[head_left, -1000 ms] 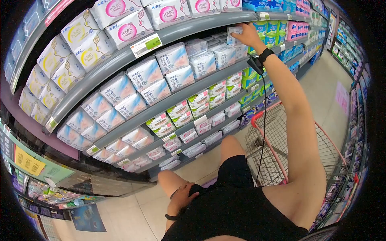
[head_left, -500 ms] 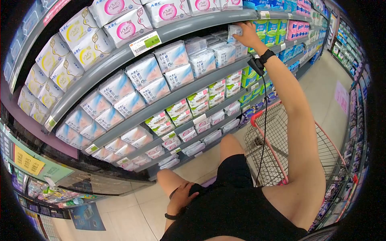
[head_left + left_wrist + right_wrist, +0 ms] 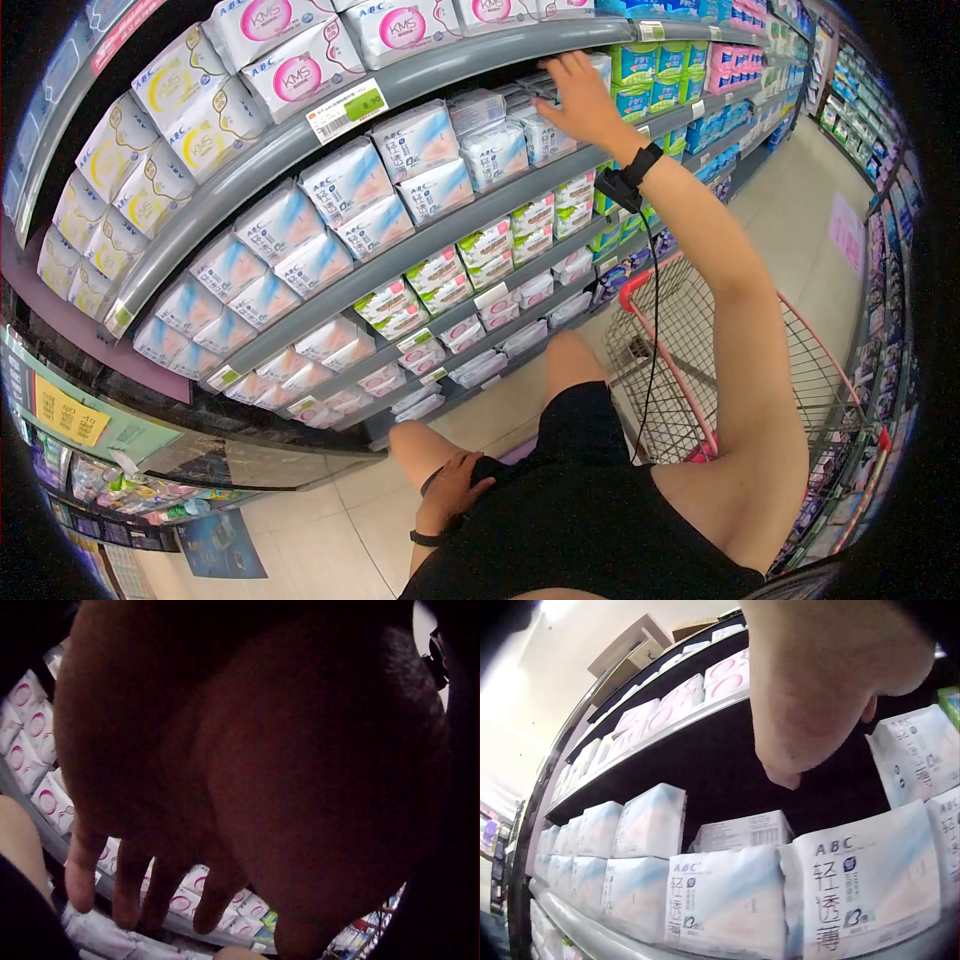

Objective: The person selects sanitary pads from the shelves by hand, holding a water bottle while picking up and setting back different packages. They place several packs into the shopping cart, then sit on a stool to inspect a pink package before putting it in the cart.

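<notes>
My right hand (image 3: 585,105) is at the right end of a shelf of white and blue packs (image 3: 430,135), its fingers spread at their tops. In the right wrist view the thumb side of that hand (image 3: 817,690) hangs above the front packs (image 3: 727,896), holding nothing visible. An upper pack (image 3: 919,754) stands just right of it; contact is hidden. My left hand (image 3: 460,490) rests on the black shorts at the thigh, fingers relaxed. The left wrist view shows its dark palm (image 3: 225,765) with the fingers extended downward.
A grey shelf edge (image 3: 440,70) with a price label (image 3: 345,110) runs above the packs. Green packs (image 3: 655,65) stand to the right. A red-rimmed cart (image 3: 680,350) is beside my right arm, where a black cable (image 3: 652,330) hangs.
My right hand has moved left from the upper pack at the row's right end, which it was touching, and its fingers are more spread. My left hand has stayed put.
</notes>
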Action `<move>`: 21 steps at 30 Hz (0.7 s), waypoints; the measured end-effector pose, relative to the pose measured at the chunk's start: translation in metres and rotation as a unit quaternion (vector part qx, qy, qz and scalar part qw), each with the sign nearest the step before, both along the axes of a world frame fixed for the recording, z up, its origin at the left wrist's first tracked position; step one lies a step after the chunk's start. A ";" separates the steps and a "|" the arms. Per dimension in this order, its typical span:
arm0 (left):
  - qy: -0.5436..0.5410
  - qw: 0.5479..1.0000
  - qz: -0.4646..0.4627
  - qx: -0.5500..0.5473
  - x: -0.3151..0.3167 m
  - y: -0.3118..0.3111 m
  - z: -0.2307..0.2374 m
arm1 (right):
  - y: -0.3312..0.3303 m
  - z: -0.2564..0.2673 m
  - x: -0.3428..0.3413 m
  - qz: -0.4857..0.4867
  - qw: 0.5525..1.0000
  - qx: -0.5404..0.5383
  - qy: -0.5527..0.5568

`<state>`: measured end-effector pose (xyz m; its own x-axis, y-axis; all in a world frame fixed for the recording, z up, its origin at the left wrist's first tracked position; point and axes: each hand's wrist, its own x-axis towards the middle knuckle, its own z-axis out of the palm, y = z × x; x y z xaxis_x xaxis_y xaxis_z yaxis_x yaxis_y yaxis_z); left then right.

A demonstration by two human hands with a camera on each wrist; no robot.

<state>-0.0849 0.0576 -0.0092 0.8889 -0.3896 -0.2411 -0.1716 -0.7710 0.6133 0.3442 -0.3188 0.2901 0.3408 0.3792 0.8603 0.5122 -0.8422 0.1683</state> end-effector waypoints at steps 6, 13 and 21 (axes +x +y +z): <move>-0.006 1.000 -0.016 -0.010 -0.001 0.004 -0.011 | 0.038 0.012 0.029 0.145 0.969 -0.010 0.201; 0.001 1.000 0.004 -0.003 -0.011 0.005 -0.023 | 0.066 0.023 0.059 0.092 0.907 -0.120 0.392; 0.022 1.000 -0.018 -0.006 -0.016 0.000 -0.022 | 0.081 0.036 0.050 0.054 0.883 -0.129 0.448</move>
